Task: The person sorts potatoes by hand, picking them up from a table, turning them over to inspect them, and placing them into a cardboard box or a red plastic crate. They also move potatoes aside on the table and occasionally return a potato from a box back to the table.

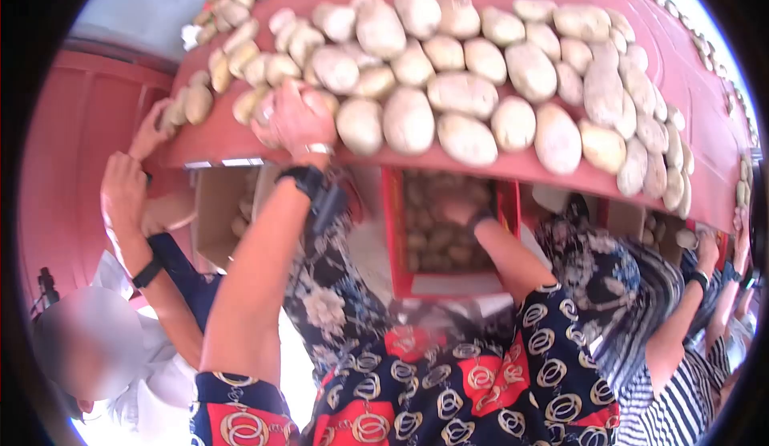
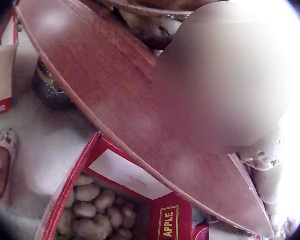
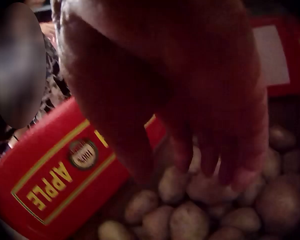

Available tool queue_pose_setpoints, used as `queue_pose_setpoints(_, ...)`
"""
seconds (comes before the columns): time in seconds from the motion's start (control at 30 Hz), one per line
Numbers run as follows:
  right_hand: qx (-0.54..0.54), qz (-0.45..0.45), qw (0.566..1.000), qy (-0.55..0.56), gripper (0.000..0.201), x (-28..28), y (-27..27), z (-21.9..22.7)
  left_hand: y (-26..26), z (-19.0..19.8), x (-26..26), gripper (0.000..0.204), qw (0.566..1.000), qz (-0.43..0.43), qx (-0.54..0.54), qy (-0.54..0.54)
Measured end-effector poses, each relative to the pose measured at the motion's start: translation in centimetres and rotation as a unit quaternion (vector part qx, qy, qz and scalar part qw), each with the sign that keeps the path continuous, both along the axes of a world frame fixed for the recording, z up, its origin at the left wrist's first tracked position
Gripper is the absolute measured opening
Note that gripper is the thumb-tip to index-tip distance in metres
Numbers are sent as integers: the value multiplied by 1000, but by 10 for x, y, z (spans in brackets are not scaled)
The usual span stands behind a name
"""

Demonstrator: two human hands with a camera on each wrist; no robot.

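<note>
Potatoes (image 1: 465,93) lie in rows over the front of a red-brown tabletop. At the near edge, left of the middle, my left hand (image 1: 298,121) grips a potato (image 1: 266,117), which its fingers partly hide. In the left wrist view this hand does not show clearly. My right hand (image 1: 458,205) is down inside a red box (image 1: 390,242) below the table edge, blurred in the head view. In the right wrist view, its fingers (image 3: 210,155) point downward with the thumb apart, fingertips right at a potato (image 3: 205,189) in the pile.
The table edge (image 2: 90,117) overhangs the red box. A cardboard box (image 1: 216,221) with potatoes stands to the left, and another box (image 1: 626,220) to the right. Other people's hands (image 1: 124,189) and arms work at both sides of the table.
</note>
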State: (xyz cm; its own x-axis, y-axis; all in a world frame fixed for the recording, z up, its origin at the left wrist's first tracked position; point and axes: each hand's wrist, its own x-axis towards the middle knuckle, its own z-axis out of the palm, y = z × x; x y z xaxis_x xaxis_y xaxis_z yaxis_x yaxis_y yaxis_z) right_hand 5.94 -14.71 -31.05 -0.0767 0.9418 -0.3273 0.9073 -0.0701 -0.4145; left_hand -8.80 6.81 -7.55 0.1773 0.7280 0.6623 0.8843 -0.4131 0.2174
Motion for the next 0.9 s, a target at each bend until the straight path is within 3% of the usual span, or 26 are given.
queue_pose_setpoints(0.07,-48,-45,991,-115,34,2,14,-8,-3,1,-1,16,999,-33,3,-19)
queue_pose_setpoints(0.1,-64,-57,989,-118,35,7,13,-13,2,-3,-5,16,995,-77,-38,-55)
queue_pose_setpoints(0.2,-102,-52,989,-91,36,24,3,-20,-8,10,0,16,999,-49,0,-15)
queue_pose_setpoints(0.27,-107,-35,992,-52,36,60,-14,-2,-12,11,2,15,999,-29,-40,-10)
queue_pose_setpoints(0.33,-66,-53,995,-44,37,125,-45,44,-17,14,4,17,999,-27,-22,2)
queue_pose_setpoints(0.43,105,-150,977,-107,38,365,-177,217,-15,12,2,19,999,-20,-24,7)
queue_pose_setpoints(0.53,201,-237,947,-84,39,437,-222,280,-14,11,0,15,998,-12,-58,-14)
queue_pose_setpoints(0.73,250,-256,934,4,41,412,-209,312,-16,14,3,20,999,7,-48,15)
queue_pose_setpoints(0.8,129,-327,932,90,35,379,-188,333,-17,14,4,19,999,8,-52,7)
queue_pose_setpoints(0.83,130,-323,934,86,35,385,-190,331,-18,16,4,19,999,9,-54,3)
queue_pose_setpoints(0.9,174,-254,950,-45,32,396,-196,319,-18,17,4,18,998,14,-67,-8)
